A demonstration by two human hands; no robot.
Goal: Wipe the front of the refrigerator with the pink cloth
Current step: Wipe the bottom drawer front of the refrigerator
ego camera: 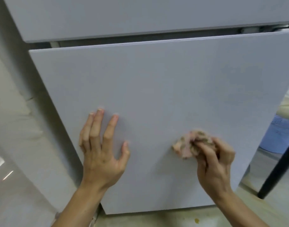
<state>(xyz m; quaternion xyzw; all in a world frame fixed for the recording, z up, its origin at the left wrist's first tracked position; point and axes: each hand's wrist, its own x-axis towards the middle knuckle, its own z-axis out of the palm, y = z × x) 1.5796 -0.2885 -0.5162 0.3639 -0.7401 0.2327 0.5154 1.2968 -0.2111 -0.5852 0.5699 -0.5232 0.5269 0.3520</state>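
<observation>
- The left hand (102,151) lay flat on the lower door (157,82) of the refrigerator, with its fingers straight and spread apart.
- It held nothing; the fingertips touched the gray door.
- The right hand (216,161) had its fingers curled round the pink cloth (188,145) and gripped it in a bunch.
- The cloth stuck out past the right hand's fingertips and was against the door, off to the right of the left hand and well apart from it.
- The cloth looked blurry, with some brown marks on it.
- Far above both hands was the upper door (140,13), with a dark gap between the two doors.
- Below the wrists was the pale floor (157,219), with a small yellow spot (196,220) near the right arm.
- To the right of the right hand, past the door's edge, stood a black leg (278,163) and a blue tub (276,135).
</observation>
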